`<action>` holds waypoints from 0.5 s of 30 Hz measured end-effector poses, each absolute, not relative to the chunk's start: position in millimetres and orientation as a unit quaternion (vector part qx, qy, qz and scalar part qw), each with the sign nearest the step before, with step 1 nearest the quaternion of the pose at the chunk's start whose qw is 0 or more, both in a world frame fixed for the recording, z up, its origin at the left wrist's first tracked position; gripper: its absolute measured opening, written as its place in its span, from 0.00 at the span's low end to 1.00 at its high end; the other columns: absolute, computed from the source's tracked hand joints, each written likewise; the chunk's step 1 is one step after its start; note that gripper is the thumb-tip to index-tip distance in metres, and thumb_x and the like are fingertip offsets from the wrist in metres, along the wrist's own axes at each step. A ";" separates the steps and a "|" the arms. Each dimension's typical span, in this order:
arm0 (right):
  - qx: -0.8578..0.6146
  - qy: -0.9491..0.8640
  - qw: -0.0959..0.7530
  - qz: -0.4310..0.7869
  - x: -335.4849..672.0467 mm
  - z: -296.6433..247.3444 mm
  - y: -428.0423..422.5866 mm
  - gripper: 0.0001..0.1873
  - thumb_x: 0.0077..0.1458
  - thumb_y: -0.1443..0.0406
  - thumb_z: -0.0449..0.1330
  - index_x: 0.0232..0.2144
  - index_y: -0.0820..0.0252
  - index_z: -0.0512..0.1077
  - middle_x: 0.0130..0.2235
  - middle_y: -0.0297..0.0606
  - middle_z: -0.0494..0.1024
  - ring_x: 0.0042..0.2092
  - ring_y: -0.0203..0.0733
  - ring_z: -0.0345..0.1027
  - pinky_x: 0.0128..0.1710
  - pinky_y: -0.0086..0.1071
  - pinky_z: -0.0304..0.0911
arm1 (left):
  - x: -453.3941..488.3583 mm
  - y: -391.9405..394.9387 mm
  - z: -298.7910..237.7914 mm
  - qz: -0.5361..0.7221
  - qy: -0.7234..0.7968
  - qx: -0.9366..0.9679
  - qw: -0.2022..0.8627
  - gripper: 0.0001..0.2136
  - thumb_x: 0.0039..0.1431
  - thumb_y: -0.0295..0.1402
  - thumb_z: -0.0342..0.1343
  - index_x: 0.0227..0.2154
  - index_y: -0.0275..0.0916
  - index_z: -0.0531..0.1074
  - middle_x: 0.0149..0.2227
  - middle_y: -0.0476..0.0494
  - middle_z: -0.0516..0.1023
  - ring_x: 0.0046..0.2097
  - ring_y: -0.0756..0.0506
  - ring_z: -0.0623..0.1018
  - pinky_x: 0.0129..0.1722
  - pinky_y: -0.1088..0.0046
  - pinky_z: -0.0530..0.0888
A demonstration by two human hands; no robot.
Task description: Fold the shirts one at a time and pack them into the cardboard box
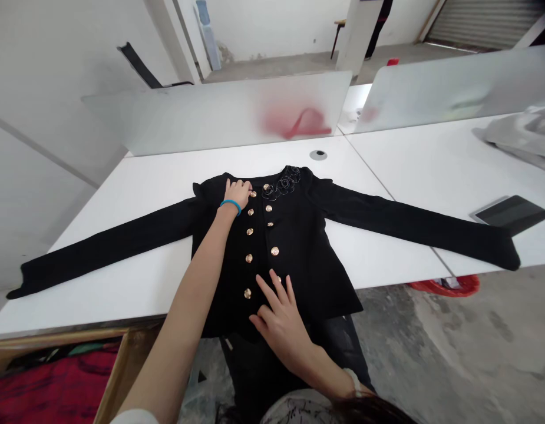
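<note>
Fingers spread and flat, the person's right hand (278, 315) presses on the lower front of a black jacket (294, 247), fingertips just beside the lowest of its gold buttons (247, 293); it grips nothing. The left hand (237, 192), fingers loosely curled and lying on the cloth near the collar, rests at the top of the button row, a blue band (230, 205) round its wrist. Whether its fingertips pinch the fabric cannot be told from this angle. The left forearm reaches long and straight from the lower left of the view; the right wrist bends in from below, a pale strap showing on it.

The jacket lies face up on a white table (135, 282), both sleeves stretched wide, the hem hanging past the near edge. Black fabric rosettes (284, 184) sit at the neckline. The tip of the far sleeve reaches close to a dark tablet (513, 213) on the adjoining table. A grey garment (526, 135) lies further right, cut off by the frame. Frosted divider panels (219, 112) stand behind, blurring a red shape beyond. Red cloth (51, 386) shows under the table, partly hidden.
</note>
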State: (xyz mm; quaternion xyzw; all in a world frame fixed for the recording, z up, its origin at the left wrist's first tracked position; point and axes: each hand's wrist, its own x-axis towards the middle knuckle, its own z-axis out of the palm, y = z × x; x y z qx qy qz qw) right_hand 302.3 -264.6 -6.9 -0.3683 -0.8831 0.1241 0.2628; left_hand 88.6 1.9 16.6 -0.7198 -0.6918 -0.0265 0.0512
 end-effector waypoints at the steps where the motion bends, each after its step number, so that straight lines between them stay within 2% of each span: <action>1: -0.364 -0.883 0.266 0.127 301.9 -5.6 -265.7 0.10 0.57 0.66 0.58 0.24 0.61 0.73 0.63 0.40 0.59 0.66 0.59 0.40 0.59 0.64 0.46 | 90.2 1.0 17.2 -0.020 -0.694 -0.718 0.052 0.12 0.62 0.32 0.42 0.43 0.39 0.68 0.43 0.39 0.72 0.48 0.39 0.71 0.61 0.52 0.49; 9: -0.385 -0.873 0.269 0.132 312.8 -4.0 -270.1 0.10 0.56 0.69 0.57 0.24 0.61 0.72 0.61 0.42 0.61 0.65 0.59 0.41 0.58 0.67 0.45 | 98.8 0.8 17.2 0.004 -0.703 -0.707 0.081 0.12 0.63 0.32 0.40 0.44 0.39 0.67 0.42 0.39 0.71 0.46 0.40 0.73 0.61 0.50 0.48; 15: -0.395 -0.871 0.267 0.119 322.5 -8.2 -261.8 0.11 0.58 0.69 0.54 0.24 0.62 0.71 0.60 0.44 0.64 0.65 0.56 0.43 0.59 0.65 0.47 | 108.2 3.1 15.5 -0.008 -0.721 -0.685 0.106 0.15 0.58 0.25 0.42 0.47 0.33 0.66 0.45 0.33 0.72 0.49 0.37 0.72 0.61 0.52 0.46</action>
